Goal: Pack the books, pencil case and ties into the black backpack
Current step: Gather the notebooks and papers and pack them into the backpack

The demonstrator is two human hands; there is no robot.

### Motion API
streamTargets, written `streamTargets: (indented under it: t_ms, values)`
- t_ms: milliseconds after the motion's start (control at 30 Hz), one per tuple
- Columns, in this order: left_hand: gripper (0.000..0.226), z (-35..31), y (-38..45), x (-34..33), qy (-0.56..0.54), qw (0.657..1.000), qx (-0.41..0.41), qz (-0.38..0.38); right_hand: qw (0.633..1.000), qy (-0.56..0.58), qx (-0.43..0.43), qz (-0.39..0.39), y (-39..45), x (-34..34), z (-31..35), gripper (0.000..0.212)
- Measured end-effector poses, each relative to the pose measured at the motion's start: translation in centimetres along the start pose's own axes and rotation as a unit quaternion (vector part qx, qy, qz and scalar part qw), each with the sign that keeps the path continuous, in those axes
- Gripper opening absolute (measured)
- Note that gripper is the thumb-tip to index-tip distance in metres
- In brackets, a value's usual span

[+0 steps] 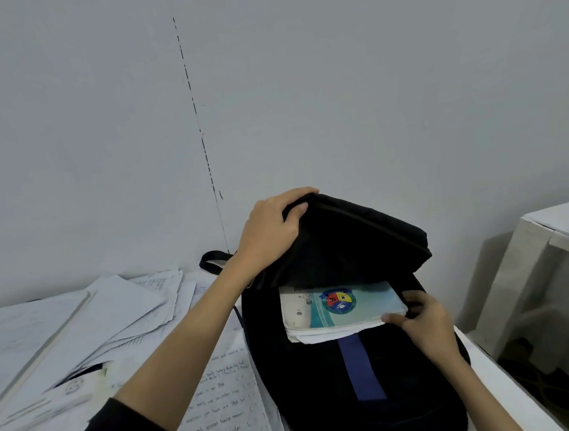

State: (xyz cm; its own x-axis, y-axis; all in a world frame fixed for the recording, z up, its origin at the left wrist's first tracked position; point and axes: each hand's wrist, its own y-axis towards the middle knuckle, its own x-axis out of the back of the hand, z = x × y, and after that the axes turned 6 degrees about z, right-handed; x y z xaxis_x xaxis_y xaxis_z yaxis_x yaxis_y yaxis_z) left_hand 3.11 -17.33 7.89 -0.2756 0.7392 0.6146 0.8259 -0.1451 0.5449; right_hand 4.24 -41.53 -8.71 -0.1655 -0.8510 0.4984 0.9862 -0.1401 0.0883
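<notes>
At the backpack mouth, right hand pinches books.

i can't see the books' upper part under the flap; my left fingers vanish behind it, and the handwriting on the papers blurs.

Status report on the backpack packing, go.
Left hand grips the black backpack flap, holding it open. Right hand pinches the books, partly inside the opening. Nothing blocking; loose papers lie alongside.
</notes>
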Motion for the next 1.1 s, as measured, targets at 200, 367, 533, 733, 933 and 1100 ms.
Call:
streamTargets:
  t_ms: [200, 367, 533, 733, 933, 1100]
  values:
    - [0.029, 3.0, -2.2, -1.5, -0.034, 0.995, 0.090, 0.014, 0.935, 0.062, 0.240, -0.254, -4.3, 1.5, 6.9, 0.017]
    - [0.027, 5.4, -6.5, -0.9, -0.085, 0.972, 0.175, 0.133, 0.908, -0.007, 0.382, -0.172, -5.7, -3.1, 11.7, 0.019]
    - [0.014, 7.6, -12.4, 5.2, -0.144, 0.940, 0.258, 0.174, 0.914, -0.152, 0.366, 0.089, -7.5, -11.5, 15.2, 0.016]
    - [0.013, 15.1, -23.1, 17.2, -0.142, 0.884, 0.406, -0.183, 0.858, -0.144, 0.391, 0.302, -12.9, -21.8, 20.2, 0.018]
    - [0.056, 21.4, -33.7, 29.2, -0.156, 0.610, 0.568, -0.530, 0.806, -0.141, 0.412, 0.400, -19.8, -32.8, 27.3, 0.024]
    - [0.054, 25.5, -37.5, 34.4, -0.309, 0.527, 0.530, -0.587, 0.760, -0.208, 0.405, 0.463, -24.3, -41.1, 31.9, 0.039]
